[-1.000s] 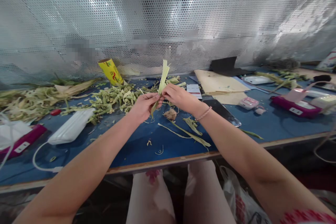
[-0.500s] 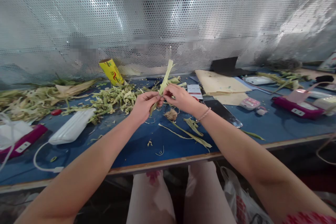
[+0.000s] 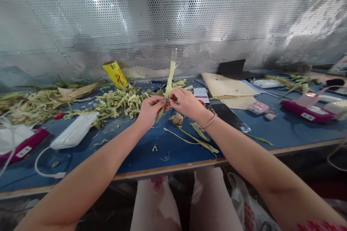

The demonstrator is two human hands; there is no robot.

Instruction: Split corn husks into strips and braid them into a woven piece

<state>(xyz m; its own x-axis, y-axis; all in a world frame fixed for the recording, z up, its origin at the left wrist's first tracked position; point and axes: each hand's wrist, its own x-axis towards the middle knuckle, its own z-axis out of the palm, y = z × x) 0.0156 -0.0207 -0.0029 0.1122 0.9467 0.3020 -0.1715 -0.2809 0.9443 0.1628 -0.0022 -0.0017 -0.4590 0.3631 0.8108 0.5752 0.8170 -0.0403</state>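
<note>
Above the blue table my left hand (image 3: 150, 111) is closed, its thumb and fingers pinching the lower part of a pale green leaf strip (image 3: 170, 79). The strip stands nearly upright, its narrow lower end poking out beneath the fingers. My right hand (image 3: 184, 103) pinches the same strip from the other side, fingertips almost touching those of the left. Exactly how the leaf is folded there is hidden by the fingers. Just below the hands lie a brown, dried ball-like piece (image 3: 176, 118) and a long thin leaf strip (image 3: 199, 140).
Curled green leaf pieces (image 3: 119, 101) are heaped at left behind a white power bank (image 3: 74, 130). A yellow tube (image 3: 115, 74) stands tilted near the perforated metal screen (image 3: 168, 18). Right of my hands are a phone (image 3: 230, 115), brown paper (image 3: 230, 88) and a purple power strip (image 3: 307, 111).
The leaf strip's upper end has swung slightly left and stands more upright. Both hands have shifted only a little and keep their pinch.
</note>
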